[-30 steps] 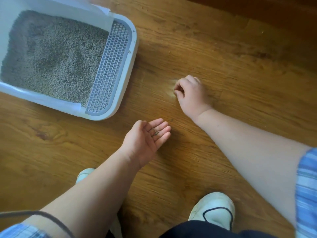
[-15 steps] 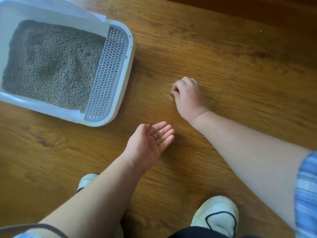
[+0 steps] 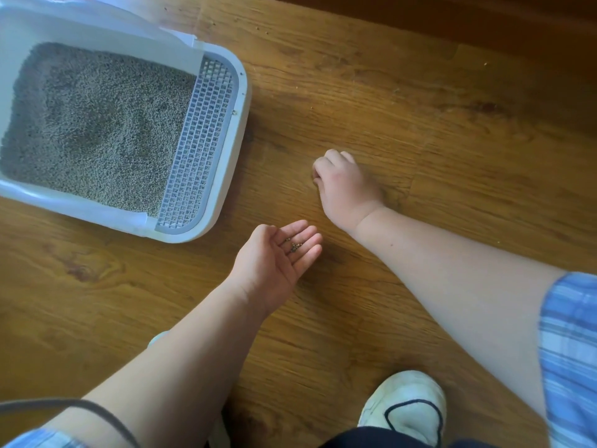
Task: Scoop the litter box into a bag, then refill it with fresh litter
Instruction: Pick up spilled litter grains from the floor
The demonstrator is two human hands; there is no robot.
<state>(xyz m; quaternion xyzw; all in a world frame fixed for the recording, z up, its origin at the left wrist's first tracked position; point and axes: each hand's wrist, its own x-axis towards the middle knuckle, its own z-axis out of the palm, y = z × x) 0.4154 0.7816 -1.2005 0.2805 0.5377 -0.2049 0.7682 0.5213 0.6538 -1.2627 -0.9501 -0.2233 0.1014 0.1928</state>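
Litter box [image 3: 232, 150], upper left, cut off by frame. Our left hand [image 3: 277, 257]: palm up, flat, cupping stray pellets [image 3: 293, 246]. Right hand [image 3: 344, 185]: fingers curled against floor [image 3: 420, 124]; contents hidden.

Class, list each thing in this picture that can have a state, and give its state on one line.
Litter box: uncovered, filled with grey litter.
Grid step: at the box's near end, specks in its holes.
Left hand: open, palm up, a few granules on the fingers.
Right hand: curled, fingertips down at the wooden floor.
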